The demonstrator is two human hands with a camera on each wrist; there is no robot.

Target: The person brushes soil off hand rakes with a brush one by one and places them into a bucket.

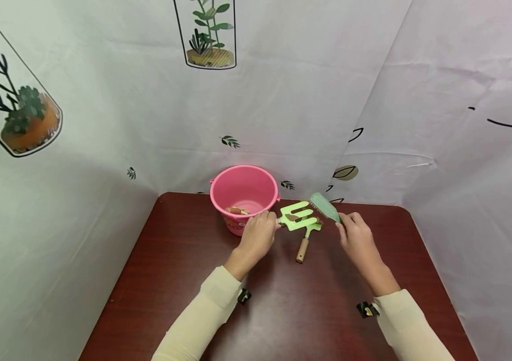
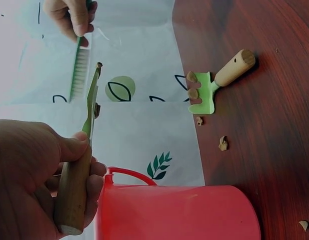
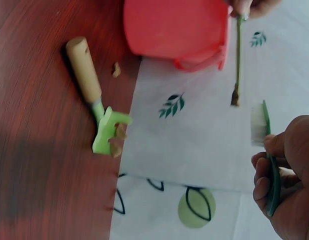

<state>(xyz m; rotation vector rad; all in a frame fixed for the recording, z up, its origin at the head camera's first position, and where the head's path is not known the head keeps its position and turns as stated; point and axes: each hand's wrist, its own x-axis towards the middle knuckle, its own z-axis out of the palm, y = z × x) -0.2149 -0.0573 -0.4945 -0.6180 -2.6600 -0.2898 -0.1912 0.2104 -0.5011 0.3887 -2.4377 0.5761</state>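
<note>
My left hand (image 1: 259, 233) grips the wooden handle of a green garden hand fork (image 1: 298, 216), raised beside the pink bucket (image 1: 244, 188). In the left wrist view, small brown bits cling to the fork near its tines. My right hand (image 1: 357, 233) holds a green bristle brush (image 1: 325, 206), its head close to the tines but apart from them. On the table below lies a second green tool, a small rake (image 3: 107, 134) with a wooden handle; brown pieces sit among its teeth. Inside the bucket a brown-handled thing (image 1: 236, 210) shows, partly hidden.
The dark red wooden table (image 1: 283, 321) meets a pale printed cloth (image 1: 301, 100) hanging behind and at both sides. Small dry brown pieces (image 2: 223, 143) lie scattered on the tabletop near the rake and bucket.
</note>
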